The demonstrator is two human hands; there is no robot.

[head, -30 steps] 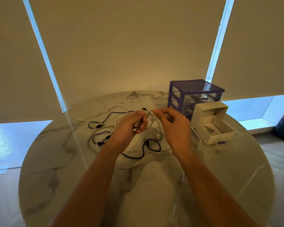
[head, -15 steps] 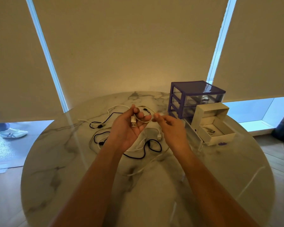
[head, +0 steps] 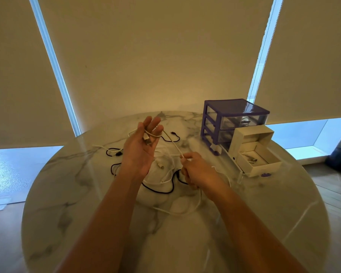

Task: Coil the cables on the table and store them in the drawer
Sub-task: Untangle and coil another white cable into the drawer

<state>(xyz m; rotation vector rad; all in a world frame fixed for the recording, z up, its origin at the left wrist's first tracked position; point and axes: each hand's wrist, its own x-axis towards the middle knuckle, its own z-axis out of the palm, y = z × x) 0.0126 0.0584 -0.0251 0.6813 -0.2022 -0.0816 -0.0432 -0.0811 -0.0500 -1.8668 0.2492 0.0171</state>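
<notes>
White cable (head: 172, 141) held above tabletop (head: 87, 194): USB end lies in palm of left hand (head: 141, 149), fingers straight, one loop round them. Right hand (head: 197, 170) pinches same cable w/ thumb + forefinger; rest trails to tabletop. Black cable (head: 161, 189) lies loose under hands. Purple drawer unit (head: 232, 120) at right; white drawer (head: 258, 156) pulled out, small coiled cable inside.

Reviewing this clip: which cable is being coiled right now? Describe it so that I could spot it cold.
On the round marble table, left of the purple drawer unit, two hands are raised. The white cable loops over the left hand fingers, USB plug on the palm, and runs taut to the right hand. The other cables, white and black, lie slack on the table.
</notes>
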